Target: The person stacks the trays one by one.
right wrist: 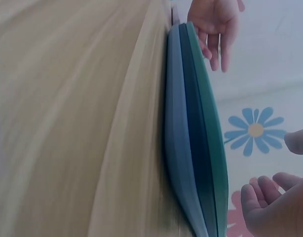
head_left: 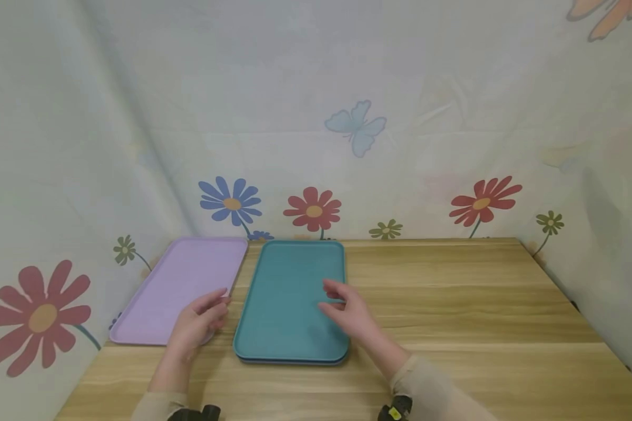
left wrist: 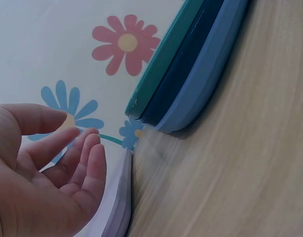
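Observation:
A teal tray (head_left: pixel 295 292) lies on top of a stack in the middle of the table. Beneath it the wrist views show the edges of a dark blue tray (left wrist: pixel 186 59) and a light blue tray (right wrist: pixel 180 123). To the left lies a lavender tray (head_left: pixel 184 280). My left hand (head_left: pixel 200 321) hovers over the lavender tray's near right corner, fingers loosely bent, holding nothing. Above the stack's right edge is my right hand (head_left: pixel 350 310), its thumb and fingers apart with nothing between them. In the right wrist view both hands appear beside or above the stack.
The wooden table (head_left: pixel 453 304) stretches to the right of the stack. A pale cloth backdrop (head_left: pixel 274 117) printed with flowers and butterflies stands behind the table and along its sides.

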The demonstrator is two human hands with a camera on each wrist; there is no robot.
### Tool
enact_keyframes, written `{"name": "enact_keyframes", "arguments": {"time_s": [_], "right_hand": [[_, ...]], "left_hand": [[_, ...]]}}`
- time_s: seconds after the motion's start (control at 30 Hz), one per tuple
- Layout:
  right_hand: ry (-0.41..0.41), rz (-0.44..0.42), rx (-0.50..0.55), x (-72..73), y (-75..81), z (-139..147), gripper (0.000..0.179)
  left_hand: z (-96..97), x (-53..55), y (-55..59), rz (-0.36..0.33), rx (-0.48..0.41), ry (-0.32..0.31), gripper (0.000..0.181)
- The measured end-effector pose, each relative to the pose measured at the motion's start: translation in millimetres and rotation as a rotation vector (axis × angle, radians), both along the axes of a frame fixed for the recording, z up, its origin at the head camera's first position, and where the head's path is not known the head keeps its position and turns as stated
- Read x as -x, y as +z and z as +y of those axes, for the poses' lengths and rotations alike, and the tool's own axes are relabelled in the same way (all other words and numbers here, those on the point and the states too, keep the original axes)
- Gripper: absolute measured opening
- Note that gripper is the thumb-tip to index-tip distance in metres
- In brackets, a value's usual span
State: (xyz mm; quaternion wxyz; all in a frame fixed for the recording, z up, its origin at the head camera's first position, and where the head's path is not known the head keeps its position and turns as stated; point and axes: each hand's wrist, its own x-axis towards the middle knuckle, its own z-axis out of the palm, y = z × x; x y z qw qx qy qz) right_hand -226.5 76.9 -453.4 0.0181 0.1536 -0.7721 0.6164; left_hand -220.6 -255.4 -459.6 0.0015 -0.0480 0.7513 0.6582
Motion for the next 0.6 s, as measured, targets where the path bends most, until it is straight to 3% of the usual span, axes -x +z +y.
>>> {"name": "enact_keyframes", "arguments": {"time_s": [0.2, 0.6], "right_hand": [[0.054, -0.005, 0.063, -5.7, 1.9, -17, 0.048], [0.124, -0.035, 0.127, -20.6, -5.8, -52, 0.050]], "left_hand": [[-5.0, 0.6, 2.3, 0.026, 0.052, 0.056, 0.049], [-22.7, -1.8, 9.4, 0.039, 0.020, 0.159, 0.049]]}}
